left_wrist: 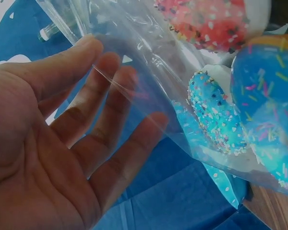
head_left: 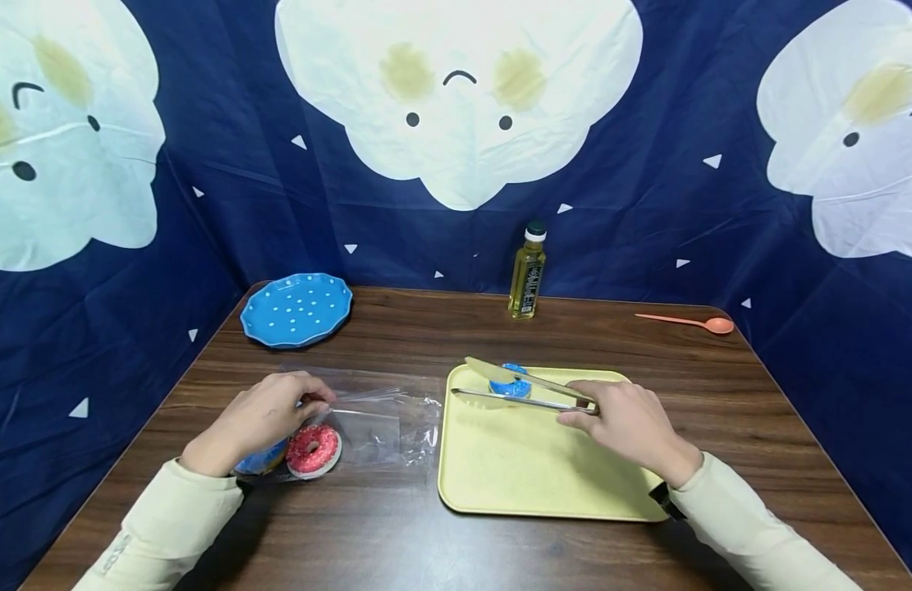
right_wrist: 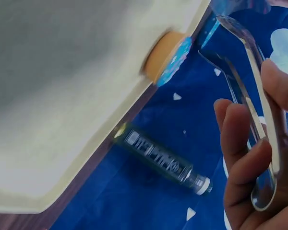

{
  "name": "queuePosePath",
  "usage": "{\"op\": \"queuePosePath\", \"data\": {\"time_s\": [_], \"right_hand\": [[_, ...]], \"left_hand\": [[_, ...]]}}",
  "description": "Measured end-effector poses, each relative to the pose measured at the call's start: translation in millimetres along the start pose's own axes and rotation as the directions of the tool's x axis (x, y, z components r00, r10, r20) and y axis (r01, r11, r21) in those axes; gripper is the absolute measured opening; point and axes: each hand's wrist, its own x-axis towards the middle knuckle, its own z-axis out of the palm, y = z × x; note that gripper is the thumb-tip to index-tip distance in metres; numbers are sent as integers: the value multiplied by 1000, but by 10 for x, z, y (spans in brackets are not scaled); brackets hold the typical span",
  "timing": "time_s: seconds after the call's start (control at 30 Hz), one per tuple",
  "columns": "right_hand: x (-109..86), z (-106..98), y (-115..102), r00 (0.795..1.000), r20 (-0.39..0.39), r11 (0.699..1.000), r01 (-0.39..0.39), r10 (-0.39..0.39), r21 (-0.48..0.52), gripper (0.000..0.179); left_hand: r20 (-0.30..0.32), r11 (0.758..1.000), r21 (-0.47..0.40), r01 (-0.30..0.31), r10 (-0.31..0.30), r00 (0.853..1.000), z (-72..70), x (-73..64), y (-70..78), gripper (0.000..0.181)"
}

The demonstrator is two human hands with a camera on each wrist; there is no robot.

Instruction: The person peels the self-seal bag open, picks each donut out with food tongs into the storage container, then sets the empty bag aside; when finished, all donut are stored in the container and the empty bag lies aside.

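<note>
My left hand pinches the edge of a clear plastic bag between thumb and fingers. Inside the bag are a red-iced donut and a blue-iced donut; the left wrist view also shows a smaller light-blue donut there. In my right hand is a pair of metal tongs, their arms spread, above a yellow tray. A blue-iced donut sits by the tray's far edge, overlapped by the tongs in the head view; the right wrist view shows the tong tips apart from it.
At the back left of the wooden table stands a blue dotted plate. An oil bottle is upright behind the tray, and an orange spoon lies at the back right. A blue cloth hangs around the table.
</note>
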Motion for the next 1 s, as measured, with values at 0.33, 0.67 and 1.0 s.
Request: {"op": "queuePosePath", "data": {"time_s": [0.33,0.67,1.0], "right_hand": [[92,77,-220,988,6,987,152,-152,-43,31],[204,222,-396,972,28,971,234,-233,-41,34],[317,321,-493,964,82,967,254,-253,8,41]], "left_hand": [[15,1000,15,13,-13,1000,-10,5,4,14],[-9,999,34,-26,27,1000,-27,-9,1,14],[-29,997,33,-65,66,997,-34,-32,-18,13]]}}
